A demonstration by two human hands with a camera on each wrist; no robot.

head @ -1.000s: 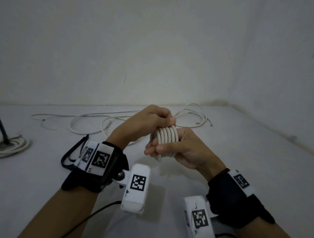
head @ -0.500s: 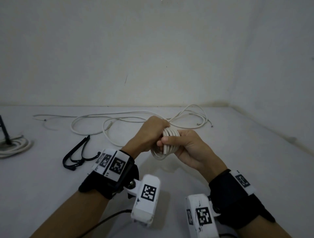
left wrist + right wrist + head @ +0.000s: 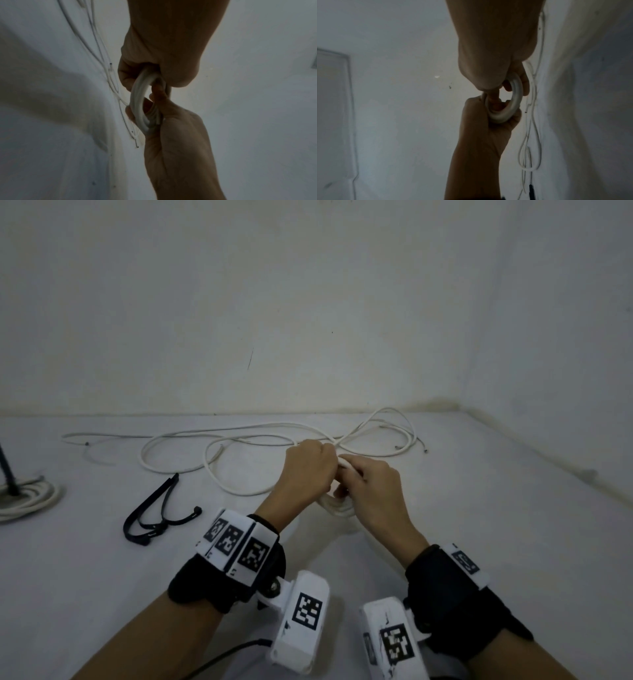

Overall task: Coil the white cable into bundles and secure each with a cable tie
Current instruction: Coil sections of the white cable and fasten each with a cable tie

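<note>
White tabletop (image 3: 479, 542) carries loose white cable (image 3: 239, 440); nearer the person than that cable, left hand (image 3: 308, 470) and right hand (image 3: 371, 491) both curl their fingers around the coiled bundle (image 3: 139, 108). Black cable ties (image 3: 154, 515) lie left of it.

White floor (image 3: 102, 594) bears loose cable (image 3: 178, 465), black ties (image 3: 150, 518).

Two hands — left hand (image 3: 310, 465) and right hand (image 3: 371, 486) — share one small coil (image 3: 139, 106). Left of them lie two black cable ties (image 3: 154, 517); farther left, one finished bundle (image 3: 25, 503).
</note>
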